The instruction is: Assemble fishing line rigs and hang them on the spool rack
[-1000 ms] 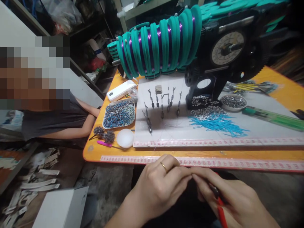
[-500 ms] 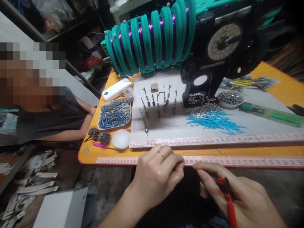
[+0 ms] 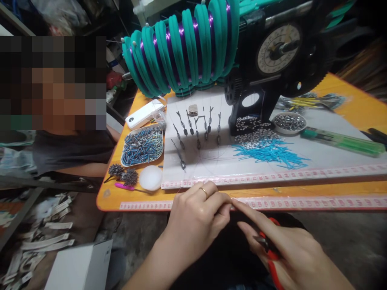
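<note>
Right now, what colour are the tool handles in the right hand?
Red handles, seen in the head view.

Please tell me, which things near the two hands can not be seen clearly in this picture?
- Head view: what the left hand and right hand pinch at the fingertips is too small to tell.
- Red-handled tool: its tip is hidden under the right hand; its handle is cut off by the bottom edge.
- Small metal parts on the white board: too small to identify.

Glossy purple wire (image 3: 181, 32), matt teal foam (image 3: 173, 56)
</note>
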The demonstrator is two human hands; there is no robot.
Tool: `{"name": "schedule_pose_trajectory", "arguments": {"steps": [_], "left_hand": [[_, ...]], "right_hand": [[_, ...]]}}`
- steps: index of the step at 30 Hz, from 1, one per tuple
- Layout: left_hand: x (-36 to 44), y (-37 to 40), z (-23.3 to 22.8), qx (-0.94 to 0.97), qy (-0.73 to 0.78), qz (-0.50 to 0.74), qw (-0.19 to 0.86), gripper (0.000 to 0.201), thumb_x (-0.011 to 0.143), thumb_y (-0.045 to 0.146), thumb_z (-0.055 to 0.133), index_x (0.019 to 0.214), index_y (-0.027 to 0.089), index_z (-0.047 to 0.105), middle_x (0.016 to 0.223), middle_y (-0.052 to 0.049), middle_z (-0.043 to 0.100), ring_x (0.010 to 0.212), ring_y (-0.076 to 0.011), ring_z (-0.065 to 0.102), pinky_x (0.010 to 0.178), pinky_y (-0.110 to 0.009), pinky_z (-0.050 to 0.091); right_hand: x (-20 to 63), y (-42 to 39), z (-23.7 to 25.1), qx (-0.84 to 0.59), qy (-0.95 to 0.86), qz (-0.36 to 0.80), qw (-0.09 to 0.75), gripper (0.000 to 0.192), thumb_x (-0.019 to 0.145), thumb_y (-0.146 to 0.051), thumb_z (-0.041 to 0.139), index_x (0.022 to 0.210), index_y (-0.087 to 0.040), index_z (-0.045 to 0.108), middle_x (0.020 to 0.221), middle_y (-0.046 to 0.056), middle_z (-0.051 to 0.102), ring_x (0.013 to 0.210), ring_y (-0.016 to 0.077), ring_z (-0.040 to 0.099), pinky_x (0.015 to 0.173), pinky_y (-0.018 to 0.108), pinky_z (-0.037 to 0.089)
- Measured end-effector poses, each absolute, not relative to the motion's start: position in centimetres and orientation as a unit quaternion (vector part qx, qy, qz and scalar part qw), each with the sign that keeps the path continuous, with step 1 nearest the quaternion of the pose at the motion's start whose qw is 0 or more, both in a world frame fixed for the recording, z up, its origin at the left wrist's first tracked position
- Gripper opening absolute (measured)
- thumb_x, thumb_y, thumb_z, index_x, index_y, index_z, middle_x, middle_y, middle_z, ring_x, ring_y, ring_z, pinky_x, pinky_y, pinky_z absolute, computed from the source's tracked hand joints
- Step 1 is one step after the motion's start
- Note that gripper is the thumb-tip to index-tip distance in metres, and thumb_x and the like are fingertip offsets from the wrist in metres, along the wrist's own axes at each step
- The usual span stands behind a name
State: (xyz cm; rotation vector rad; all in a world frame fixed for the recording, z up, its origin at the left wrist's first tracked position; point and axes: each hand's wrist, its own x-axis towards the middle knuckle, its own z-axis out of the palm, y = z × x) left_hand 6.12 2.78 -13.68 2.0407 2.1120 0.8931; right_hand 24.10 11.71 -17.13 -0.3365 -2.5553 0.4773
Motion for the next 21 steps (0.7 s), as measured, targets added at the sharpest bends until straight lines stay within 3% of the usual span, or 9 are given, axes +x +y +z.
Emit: {"name": "schedule_pose_trajectory", "arguments": {"steps": [7, 16, 21], "left_hand": [[5.1, 2.0, -13.2, 0.692, 0.672, 0.262, -0.016, 0.013, 0.098, 0.018, 0.057, 0.094, 0.015, 0.07, 0.083, -0.004, 0.065, 0.074, -0.0172, 0.059, 0.064, -0.029, 0.045], [3.9, 0.9, -13.3, 0.686, 0.675, 0.271, 0.011, 0.01, 0.096, 0.013, 0.058, 0.095, 0.015, 0.068, 0.083, -0.005, 0.063, 0.075, -0.017, 0.059, 0.066, -0.028, 0.047], [4.1, 0.7, -13.3, 0.681, 0.677, 0.278, 0.024, 0.009, 0.095, 0.011, 0.059, 0.095, 0.016, 0.066, 0.084, -0.004, 0.062, 0.076, -0.0167, 0.058, 0.068, -0.029, 0.046]], "right_hand": [[24.2, 11.3, -16.8, -0.111, -0.961, -0.053, 0.246, 0.043, 0.102, -0.021, 0.033, 0.139, -0.005, 0.047, 0.053, -0.005, 0.047, 0.044, 0.0071, 0.047, 0.049, 0.021, 0.032], [23.7, 9.3, -16.0, -0.158, -0.97, -0.06, 0.178, 0.053, 0.098, -0.03, 0.034, 0.139, -0.004, 0.054, 0.053, 0.002, 0.047, 0.05, 0.0099, 0.043, 0.053, 0.02, 0.035], [22.7, 8.7, -14.6, -0.115, -0.97, -0.179, 0.116, 0.049, 0.089, -0.02, 0.038, 0.128, -0.004, 0.061, 0.053, 0.002, 0.046, 0.045, 0.0126, 0.043, 0.047, 0.025, 0.036]]}}
